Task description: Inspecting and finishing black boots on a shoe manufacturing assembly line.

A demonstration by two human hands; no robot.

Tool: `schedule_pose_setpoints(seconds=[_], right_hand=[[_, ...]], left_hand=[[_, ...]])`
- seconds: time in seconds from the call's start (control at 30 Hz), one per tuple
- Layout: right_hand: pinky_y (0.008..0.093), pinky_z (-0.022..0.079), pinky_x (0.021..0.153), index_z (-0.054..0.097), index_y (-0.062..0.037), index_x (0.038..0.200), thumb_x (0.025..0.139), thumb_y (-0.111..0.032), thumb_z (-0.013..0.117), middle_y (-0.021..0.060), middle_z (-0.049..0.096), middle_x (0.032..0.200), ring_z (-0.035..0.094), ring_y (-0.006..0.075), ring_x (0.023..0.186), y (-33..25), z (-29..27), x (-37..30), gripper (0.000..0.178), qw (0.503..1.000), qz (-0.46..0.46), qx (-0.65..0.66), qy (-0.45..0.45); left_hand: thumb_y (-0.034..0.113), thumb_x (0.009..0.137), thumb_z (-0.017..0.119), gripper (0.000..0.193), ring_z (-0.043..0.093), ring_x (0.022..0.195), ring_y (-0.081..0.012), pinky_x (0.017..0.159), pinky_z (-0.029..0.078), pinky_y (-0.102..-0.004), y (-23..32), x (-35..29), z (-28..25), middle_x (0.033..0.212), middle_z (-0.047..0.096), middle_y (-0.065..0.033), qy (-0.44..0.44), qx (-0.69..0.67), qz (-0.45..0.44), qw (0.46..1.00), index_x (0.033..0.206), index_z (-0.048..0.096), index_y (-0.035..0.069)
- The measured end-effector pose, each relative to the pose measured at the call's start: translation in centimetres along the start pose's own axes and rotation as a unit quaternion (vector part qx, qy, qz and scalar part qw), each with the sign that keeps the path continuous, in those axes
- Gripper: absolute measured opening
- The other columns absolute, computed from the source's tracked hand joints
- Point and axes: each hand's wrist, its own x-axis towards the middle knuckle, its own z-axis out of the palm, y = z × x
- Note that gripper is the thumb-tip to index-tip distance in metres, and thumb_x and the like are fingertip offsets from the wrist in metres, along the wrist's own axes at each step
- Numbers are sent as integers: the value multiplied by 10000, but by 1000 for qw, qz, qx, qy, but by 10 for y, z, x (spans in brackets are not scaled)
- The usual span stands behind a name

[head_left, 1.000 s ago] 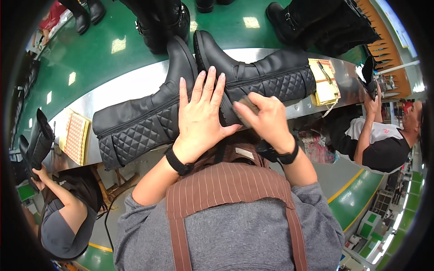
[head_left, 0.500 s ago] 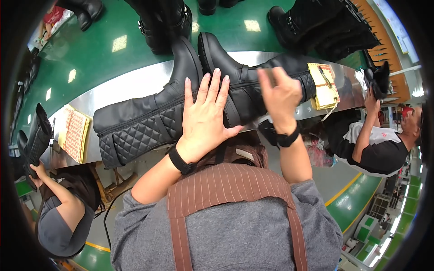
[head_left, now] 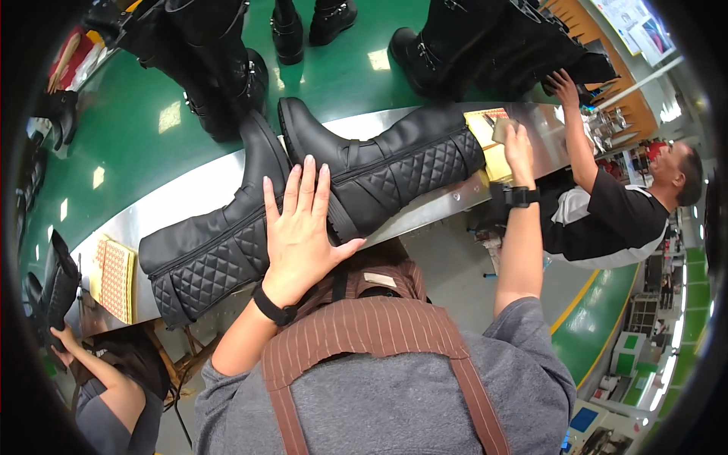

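Two tall black boots with quilted panels lie on their sides along a narrow metal bench. The left boot [head_left: 212,262] and the right boot [head_left: 398,171] meet at their feet, soles close together. My left hand [head_left: 297,239] rests flat across that meeting place, fingers spread. Farther right, my right hand [head_left: 520,155] grips a small tan block [head_left: 503,130] between thumb and fingers. It hovers by a yellow pad [head_left: 497,164] with red-patterned paper, just past the right boot's shaft top.
Another pad [head_left: 117,277], orange-patterned with yellow edges, lies left of the boots on the bench [head_left: 186,182]. More black boots [head_left: 220,68] stand beyond it. A co-worker [head_left: 607,220] reaches out at the right; another person [head_left: 114,387] handles a boot at the left.
My right hand has moved right, from above the right boot's shaft to the yellow pad. My left hand stays on the boots. The whole view has shifted, and the right co-worker's arm now reaches higher.
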Motion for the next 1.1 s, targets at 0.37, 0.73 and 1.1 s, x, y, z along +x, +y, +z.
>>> schedule_pose_setpoints(seconds=[0.37, 0.73, 1.1], right_hand=[[268, 508, 612, 620, 15, 1110, 1019, -454, 415, 115, 709, 905, 662, 175, 651, -64, -52, -111, 519, 819, 80, 272, -498], [292, 538, 542, 588, -35, 879, 959, -287, 614, 59, 645, 773, 682, 200, 640, -155, -6, -185, 266, 641, 219, 640, -363], [341, 506, 550, 679, 33, 937, 908, -201, 664, 141, 682, 728, 658, 225, 587, -215, -92, -202, 236, 902, -122, 384, -155]], left_hand=[[321, 1015, 466, 445, 705, 766, -194, 617, 548, -245, -70, -111, -80, 939, 709, -178, -217, -599, -337, 693, 1107, 644, -76], [484, 999, 446, 577, 703, 786, -304, 683, 597, -350, -65, -126, -13, 897, 671, -251, 109, -681, -439, 576, 1059, 584, -73], [81, 946, 590, 157, 639, 588, -142, 503, 528, -246, -15, -74, -81, 811, 666, -94, 225, -302, -154, 913, 1002, 626, -61]])
